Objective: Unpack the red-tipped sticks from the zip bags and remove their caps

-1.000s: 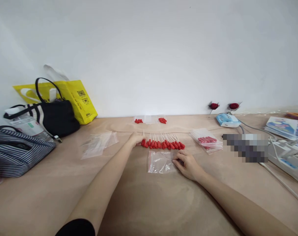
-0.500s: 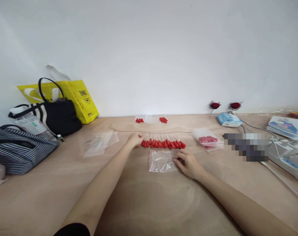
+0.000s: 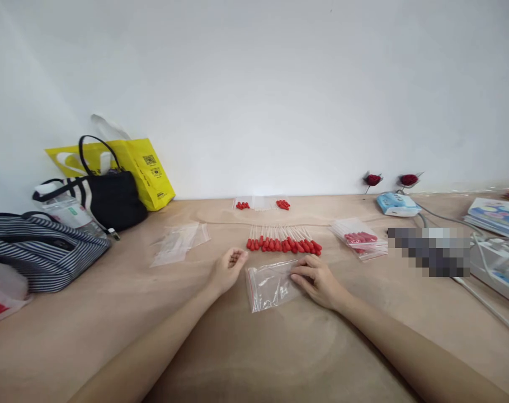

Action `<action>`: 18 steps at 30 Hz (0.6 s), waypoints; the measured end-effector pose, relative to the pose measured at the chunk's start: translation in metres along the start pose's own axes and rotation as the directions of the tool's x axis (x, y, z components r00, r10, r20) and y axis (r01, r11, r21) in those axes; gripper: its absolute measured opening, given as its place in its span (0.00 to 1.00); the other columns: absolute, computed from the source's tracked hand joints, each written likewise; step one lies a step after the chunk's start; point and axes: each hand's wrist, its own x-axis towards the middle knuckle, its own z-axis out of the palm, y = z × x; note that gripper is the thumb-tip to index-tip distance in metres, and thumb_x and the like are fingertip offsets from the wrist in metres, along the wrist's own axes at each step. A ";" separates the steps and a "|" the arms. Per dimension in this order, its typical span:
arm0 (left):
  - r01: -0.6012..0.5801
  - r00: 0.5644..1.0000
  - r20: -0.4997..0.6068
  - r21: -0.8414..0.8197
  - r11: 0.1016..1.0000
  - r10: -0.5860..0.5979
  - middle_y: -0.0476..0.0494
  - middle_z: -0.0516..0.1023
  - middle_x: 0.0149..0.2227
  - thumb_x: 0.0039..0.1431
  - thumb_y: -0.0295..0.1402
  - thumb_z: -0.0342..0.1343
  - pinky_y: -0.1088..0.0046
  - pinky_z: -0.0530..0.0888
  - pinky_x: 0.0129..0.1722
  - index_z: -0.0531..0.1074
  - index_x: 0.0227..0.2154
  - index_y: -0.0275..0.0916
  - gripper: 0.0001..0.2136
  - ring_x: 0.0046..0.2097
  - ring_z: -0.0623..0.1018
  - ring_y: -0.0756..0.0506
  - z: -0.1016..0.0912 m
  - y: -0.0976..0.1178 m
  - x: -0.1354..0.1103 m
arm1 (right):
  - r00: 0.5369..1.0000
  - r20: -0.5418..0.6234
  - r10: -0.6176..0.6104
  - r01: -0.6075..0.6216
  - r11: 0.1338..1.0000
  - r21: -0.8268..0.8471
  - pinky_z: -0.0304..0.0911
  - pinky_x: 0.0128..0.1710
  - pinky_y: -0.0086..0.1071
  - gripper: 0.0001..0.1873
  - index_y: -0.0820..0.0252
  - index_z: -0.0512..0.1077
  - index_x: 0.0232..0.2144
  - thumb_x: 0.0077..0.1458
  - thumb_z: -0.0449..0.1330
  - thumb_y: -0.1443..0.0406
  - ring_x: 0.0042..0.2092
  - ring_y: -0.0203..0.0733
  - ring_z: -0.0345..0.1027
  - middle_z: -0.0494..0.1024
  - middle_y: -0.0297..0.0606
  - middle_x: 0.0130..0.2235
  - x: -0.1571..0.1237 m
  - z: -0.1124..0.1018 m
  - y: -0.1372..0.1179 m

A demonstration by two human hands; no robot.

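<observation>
The clear bag [image 3: 268, 286] lies on the table [image 3: 241, 358] near the red-tipped sticks [image 3: 286, 244]. The right hand [image 3: 318, 281] touches its right end; the left hand [image 3: 228, 271] curls loosely alongside. I can't tell whether either grips. Looks light, limp, slippery; I'd pinch the red-striped edge.

A plain, pale wall [image 3: 254, 101] fills the far side, smooth and bluish-white, with a soft diagonal change of shade at the left. It rises behind a wide, light-brown surface [image 3: 258, 358], wood-toned and faintly glossy. The light is cool and diffuse, dimmer on the near middle part.
</observation>
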 end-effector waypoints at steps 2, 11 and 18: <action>-0.073 0.996 0.052 0.089 0.993 0.069 0.46 0.72 0.33 0.48 0.45 0.51 0.72 0.69 0.35 0.65 0.37 0.37 0.18 0.35 0.73 0.47 0.003 0.007 -0.008 | 0.994 0.110 -0.021 0.029 0.997 -0.070 0.56 0.44 0.41 0.19 0.51 0.67 0.45 0.54 0.49 0.54 0.46 0.44 0.61 0.69 0.42 0.45 0.000 -0.003 -0.007; -0.123 0.963 0.267 0.341 0.932 0.030 0.50 0.70 0.24 0.47 0.37 0.51 0.75 0.63 0.29 0.68 0.22 0.38 0.08 0.30 0.70 0.48 -0.006 0.029 -0.022 | 0.953 0.304 -0.012 0.061 0.986 -0.153 0.43 0.53 0.51 0.34 0.49 0.46 0.58 0.51 0.46 0.46 0.58 0.50 0.46 0.53 0.42 0.59 -0.004 -0.009 -0.014; 0.174 0.964 -0.231 0.166 0.971 -0.133 0.49 0.71 0.25 0.48 0.37 0.50 0.76 0.67 0.25 0.66 0.28 0.35 0.10 0.24 0.71 0.50 -0.111 -0.027 0.002 | 1.000 -0.010 0.006 -0.006 0.998 -0.070 0.58 0.45 0.40 0.18 0.57 0.66 0.45 0.52 0.52 0.58 0.48 0.44 0.61 0.68 0.44 0.47 -0.008 -0.010 0.004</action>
